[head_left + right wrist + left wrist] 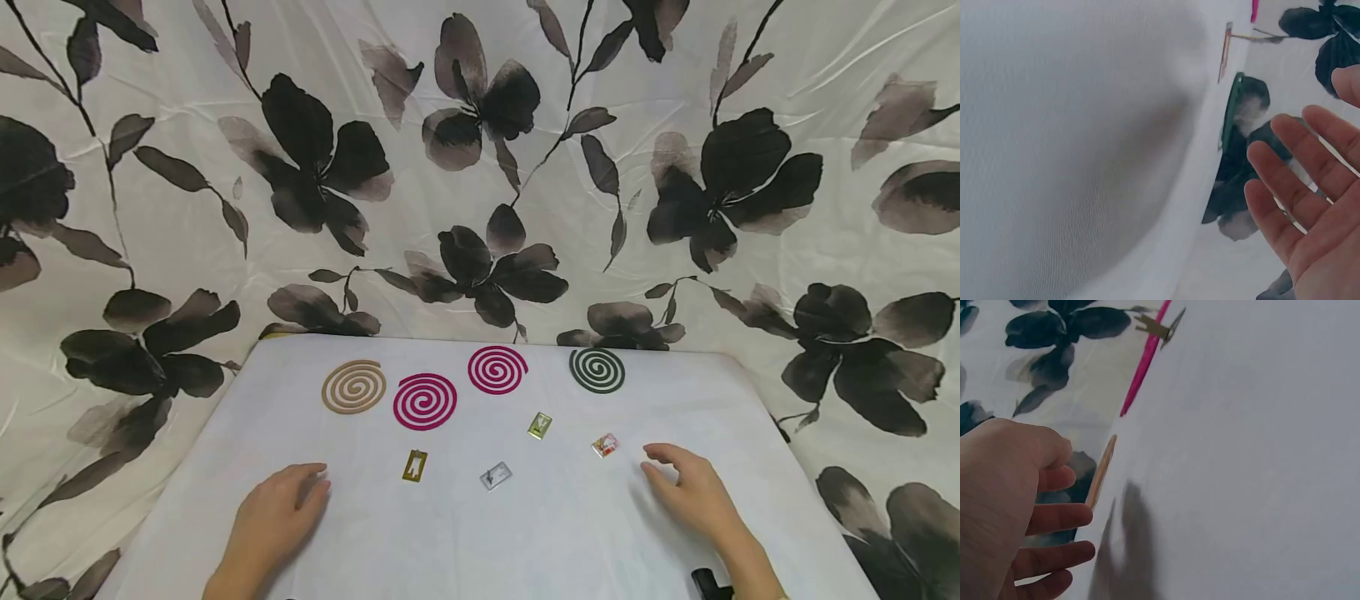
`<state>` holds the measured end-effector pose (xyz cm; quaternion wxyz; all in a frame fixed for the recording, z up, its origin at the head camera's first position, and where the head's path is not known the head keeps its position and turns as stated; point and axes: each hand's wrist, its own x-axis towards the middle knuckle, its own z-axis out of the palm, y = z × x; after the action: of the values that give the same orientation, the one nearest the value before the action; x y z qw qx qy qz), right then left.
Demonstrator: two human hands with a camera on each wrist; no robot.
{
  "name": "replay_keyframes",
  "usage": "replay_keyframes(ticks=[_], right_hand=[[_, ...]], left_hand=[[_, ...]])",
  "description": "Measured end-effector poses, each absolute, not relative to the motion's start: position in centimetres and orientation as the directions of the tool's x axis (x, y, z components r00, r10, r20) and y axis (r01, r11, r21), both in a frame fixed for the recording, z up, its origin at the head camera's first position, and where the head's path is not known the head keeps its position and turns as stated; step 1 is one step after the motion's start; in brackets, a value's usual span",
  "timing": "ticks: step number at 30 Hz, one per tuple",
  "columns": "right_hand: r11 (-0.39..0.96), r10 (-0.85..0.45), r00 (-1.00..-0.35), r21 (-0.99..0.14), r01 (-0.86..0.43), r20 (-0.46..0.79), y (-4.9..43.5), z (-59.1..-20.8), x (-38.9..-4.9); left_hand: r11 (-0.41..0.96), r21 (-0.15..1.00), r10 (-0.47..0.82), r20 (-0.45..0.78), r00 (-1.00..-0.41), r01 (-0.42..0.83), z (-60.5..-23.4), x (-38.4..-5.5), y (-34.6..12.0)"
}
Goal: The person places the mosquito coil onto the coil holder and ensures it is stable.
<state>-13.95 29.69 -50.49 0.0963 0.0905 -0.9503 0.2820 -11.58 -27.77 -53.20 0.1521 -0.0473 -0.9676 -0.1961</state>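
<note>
Both hands hold nothing. My left hand [276, 515] hovers at the left of the white table, fingers loosely bent, nearest a gold metal coil stand [415, 466]. On the right, my right hand [693, 489] has its fingers relaxed, just beside a small red-and-white piece [605, 445]. A silver stand [496, 476] and a yellow-green one [540, 426] lie between the hands. Behind them are flat spiral coils: a tan coil [354, 387], a magenta coil [425, 402], a second magenta coil [498, 370] and a dark green coil [597, 371].
The white-covered table [450, 550] ends at a far edge just behind the coils. A floral cloth [480, 192] hangs behind and along both sides. Near the right forearm, a black object [709, 583] shows at the bottom of the head view.
</note>
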Motion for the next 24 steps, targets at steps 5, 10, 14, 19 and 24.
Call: replay_keyframes(ticks=[5, 10, 14, 19, 24], right_hand=[[0.796, -0.133, -0.955, -0.546, -0.263, 0.266, 28.6, -50.5, -13.9], [0.757, -0.158, -0.943, -0.577, -0.306, 0.293, 26.8, -50.2, -13.6], [0.723, -0.181, -0.937, -0.606, -0.333, 0.298, 25.2, -50.1, -13.3], [0.678, -0.245, -0.920, -0.624, -0.389, 0.307, 22.6, -50.2, -13.4], [0.621, -0.323, -0.893, -0.642, -0.450, 0.313, 19.8, -49.9, -13.9]], left_hand=[[0.879, 0.459, -0.008, 0.290, -0.957, 0.131, -53.3, -10.6, -26.6], [0.823, 0.552, -0.039, 0.294, -0.955, 0.136, -53.0, -9.6, -25.4], [0.786, 0.602, -0.049, 0.291, -0.955, 0.143, -52.7, -8.9, -24.7], [0.734, 0.667, -0.058, 0.249, -0.967, 0.127, -52.4, -8.4, -24.2], [0.658, 0.733, -0.045, 0.270, -0.962, 0.175, -51.7, -8.3, -23.8]])
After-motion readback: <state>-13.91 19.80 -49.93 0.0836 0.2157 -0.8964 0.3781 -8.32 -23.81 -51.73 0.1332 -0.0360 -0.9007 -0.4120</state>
